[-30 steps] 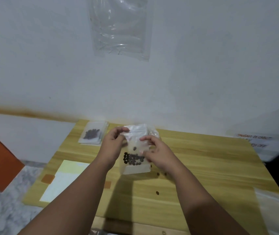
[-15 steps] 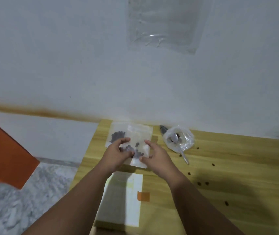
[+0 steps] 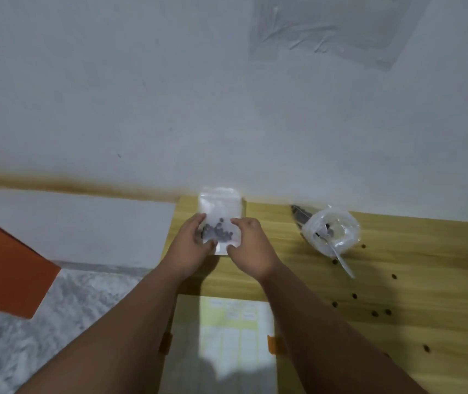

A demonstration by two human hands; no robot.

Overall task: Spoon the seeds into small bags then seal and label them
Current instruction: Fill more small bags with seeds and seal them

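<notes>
The left hand (image 3: 191, 245) and right hand (image 3: 251, 245) pinch a small clear bag (image 3: 220, 211) between them, one on each side edge, at the far left corner of the desk (image 3: 397, 280). Dark seeds (image 3: 218, 233) sit low in the bag, between the two thumbs. Nearer the person lies a pale label sheet (image 3: 234, 322); its print is too blurred to read. To the right, a rolled-open plastic bag (image 3: 331, 230) holds a spoon (image 3: 340, 260), with loose seeds (image 3: 380, 312) scattered beyond.
</notes>
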